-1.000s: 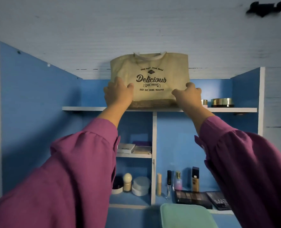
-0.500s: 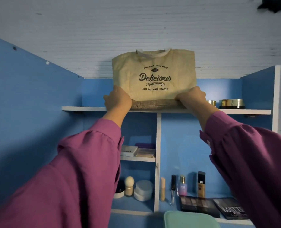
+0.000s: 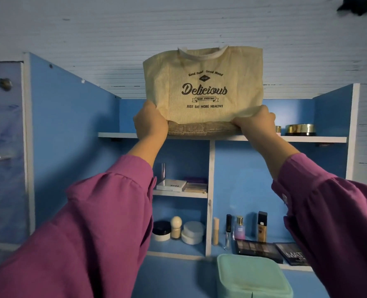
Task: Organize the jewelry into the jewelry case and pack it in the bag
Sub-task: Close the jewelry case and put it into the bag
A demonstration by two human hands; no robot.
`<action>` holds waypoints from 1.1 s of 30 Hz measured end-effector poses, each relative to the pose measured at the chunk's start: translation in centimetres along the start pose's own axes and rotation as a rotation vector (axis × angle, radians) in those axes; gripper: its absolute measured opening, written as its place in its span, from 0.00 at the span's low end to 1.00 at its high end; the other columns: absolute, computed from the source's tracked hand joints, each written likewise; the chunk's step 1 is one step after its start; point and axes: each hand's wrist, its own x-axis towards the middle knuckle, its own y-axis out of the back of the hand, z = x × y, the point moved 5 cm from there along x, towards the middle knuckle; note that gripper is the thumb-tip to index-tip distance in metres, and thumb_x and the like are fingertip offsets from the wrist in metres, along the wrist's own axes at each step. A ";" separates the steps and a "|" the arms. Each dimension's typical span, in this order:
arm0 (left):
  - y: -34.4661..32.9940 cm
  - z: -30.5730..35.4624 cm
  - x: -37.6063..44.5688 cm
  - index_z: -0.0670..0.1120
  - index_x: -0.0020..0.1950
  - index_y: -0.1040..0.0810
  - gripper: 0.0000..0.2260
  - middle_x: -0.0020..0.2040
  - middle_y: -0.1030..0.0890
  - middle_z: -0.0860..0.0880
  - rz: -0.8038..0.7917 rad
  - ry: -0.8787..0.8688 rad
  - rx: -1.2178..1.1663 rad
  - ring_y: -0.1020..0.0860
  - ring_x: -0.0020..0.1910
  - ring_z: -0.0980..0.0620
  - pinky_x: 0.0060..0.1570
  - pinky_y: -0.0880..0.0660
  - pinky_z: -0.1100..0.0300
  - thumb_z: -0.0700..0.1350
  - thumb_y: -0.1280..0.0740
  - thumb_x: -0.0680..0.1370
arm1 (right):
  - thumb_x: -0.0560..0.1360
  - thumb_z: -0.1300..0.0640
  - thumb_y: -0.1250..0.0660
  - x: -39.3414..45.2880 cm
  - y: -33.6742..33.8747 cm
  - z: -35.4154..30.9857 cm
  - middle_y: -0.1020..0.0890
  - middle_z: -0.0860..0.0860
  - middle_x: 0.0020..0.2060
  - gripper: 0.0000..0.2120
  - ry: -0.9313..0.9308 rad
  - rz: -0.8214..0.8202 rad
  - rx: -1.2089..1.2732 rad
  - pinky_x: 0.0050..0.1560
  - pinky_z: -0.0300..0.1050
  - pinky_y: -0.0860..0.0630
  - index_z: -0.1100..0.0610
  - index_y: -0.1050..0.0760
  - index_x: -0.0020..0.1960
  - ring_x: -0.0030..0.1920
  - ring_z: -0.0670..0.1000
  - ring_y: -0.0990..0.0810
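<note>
A beige canvas bag [image 3: 204, 82] printed "Delicious" stands upright at the top shelf [image 3: 307, 139] of a blue cabinet. My left hand [image 3: 150, 123] grips its lower left corner and my right hand [image 3: 253, 123] grips its lower right corner, both arms in purple sleeves reaching up. The bag's brown base sits at the shelf's front edge. A mint green jewelry case [image 3: 251, 276], lid closed, rests on the blue desk below, at the bottom of the view. No loose jewelry shows.
A gold-lidded jar [image 3: 299, 129] sits on the top shelf right of the bag. Lower shelves hold flat boxes [image 3: 171, 185], round compacts [image 3: 192, 232], small bottles [image 3: 262, 226] and eyeshadow palettes [image 3: 257, 250]. A white divider [image 3: 210, 190] splits the cabinet.
Both hands slid from the bag's front face down to its bottom corners and took hold. The bag has come forward to the shelf edge, and the view tilted down a little.
</note>
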 end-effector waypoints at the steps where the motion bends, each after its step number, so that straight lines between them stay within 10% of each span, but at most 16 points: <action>1: 0.7 0.0 -0.3 0.41 0.51 0.29 0.09 0.49 0.24 0.43 0.013 -0.022 -0.003 0.29 0.43 0.49 0.30 0.40 0.61 0.34 0.48 0.79 | 0.71 0.54 0.32 -0.7 0.3 -0.1 0.34 0.56 0.62 0.25 0.006 0.004 0.007 0.44 0.48 0.28 0.59 0.36 0.64 0.49 0.56 0.28; 19: 10.7 -6.3 -12.3 0.40 0.46 0.27 0.06 0.39 0.26 0.45 0.156 -0.203 -0.091 0.26 0.44 0.42 0.38 0.29 0.49 0.36 0.42 0.79 | 0.73 0.51 0.31 -15.3 1.0 3.5 0.35 0.54 0.61 0.32 0.111 -0.007 0.071 0.51 0.45 0.30 0.56 0.41 0.71 0.51 0.52 0.31; 33: 10.6 -18.6 -21.8 0.40 0.46 0.27 0.04 0.40 0.29 0.45 0.061 -0.011 0.045 0.30 0.39 0.47 0.36 0.35 0.56 0.36 0.39 0.80 | 0.70 0.53 0.26 -24.4 -4.8 11.7 0.36 0.58 0.67 0.45 0.003 -0.125 -0.020 0.62 0.51 0.32 0.58 0.50 0.77 0.65 0.60 0.32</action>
